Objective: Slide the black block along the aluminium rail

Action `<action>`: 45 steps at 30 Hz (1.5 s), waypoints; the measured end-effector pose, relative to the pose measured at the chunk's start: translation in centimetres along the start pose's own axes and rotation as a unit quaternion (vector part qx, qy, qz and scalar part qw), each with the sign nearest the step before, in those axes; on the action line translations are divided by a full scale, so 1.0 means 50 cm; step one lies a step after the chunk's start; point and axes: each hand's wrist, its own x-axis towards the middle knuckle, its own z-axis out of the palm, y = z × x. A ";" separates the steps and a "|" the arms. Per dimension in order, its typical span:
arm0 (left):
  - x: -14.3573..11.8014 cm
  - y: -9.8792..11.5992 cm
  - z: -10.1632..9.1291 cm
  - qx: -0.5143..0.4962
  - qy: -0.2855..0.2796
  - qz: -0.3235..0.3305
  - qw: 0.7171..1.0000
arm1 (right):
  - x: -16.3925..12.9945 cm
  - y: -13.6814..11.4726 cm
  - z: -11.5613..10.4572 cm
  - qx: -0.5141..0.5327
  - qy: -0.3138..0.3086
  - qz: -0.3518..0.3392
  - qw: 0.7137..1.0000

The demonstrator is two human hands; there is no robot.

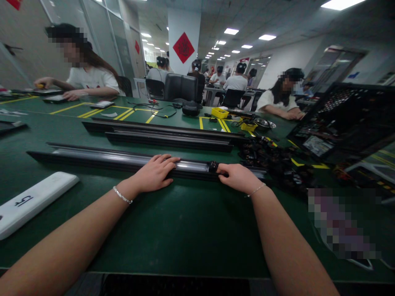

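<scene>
A long dark metal channel (101, 158) with a shiny inner face lies across the green table before me. My left hand (156, 173) rests on its middle, fingers stretched over the channel and the thumb on the near side. At the channel's right part, my right hand (236, 176) is closed, its fingertips on a small black part (212, 166) that sits in the channel. My fingers hide some of that part. Close by on the right lies a heap of similar small black parts (277, 162).
Behind the channel lie two more dark channels (173, 139). A white box-like device (37, 201) is at left. An open computer case (348, 119) stands at right, near a blurred-out item (342, 224). Cables and a yellow tray (219, 112) lie farther back. Other people sit around.
</scene>
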 end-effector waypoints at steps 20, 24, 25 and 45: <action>0.001 -0.002 0.004 -0.005 0.003 -0.001 1.000 | 0.000 0.016 0.008 0.050 0.140 -0.004 0.989; 0.002 -0.001 0.004 0.000 0.002 0.000 1.000 | 0.024 -0.004 0.045 0.103 0.286 0.040 0.952; 0.002 -0.001 0.004 0.002 0.003 -0.001 1.000 | 0.030 -0.010 0.053 0.116 0.291 0.045 0.949; 0.001 0.000 0.003 -0.001 0.005 0.000 1.000 | 0.040 -0.040 0.052 0.015 0.157 0.162 0.974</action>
